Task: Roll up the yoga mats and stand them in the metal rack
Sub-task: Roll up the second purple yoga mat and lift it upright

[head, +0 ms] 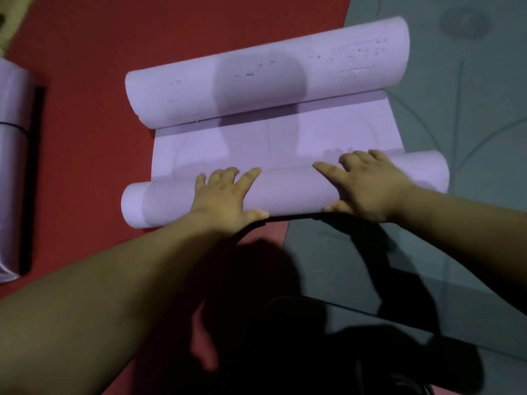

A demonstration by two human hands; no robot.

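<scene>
A lilac yoga mat lies across the floor, rolled at both ends. The near roll lies under both my hands. My left hand presses flat on its left part, fingers spread, thumb at the near edge. My right hand presses on its right part in the same way. The far end of the mat curls into a larger loose roll. A short flat stretch of mat lies between the two rolls. No metal rack is in view.
A red mat lies under the lilac one on the left, a grey-green mat with a line pattern on the right. A rolled lilac mat with a dark strap lies at the left edge. Dark shadow covers the near floor.
</scene>
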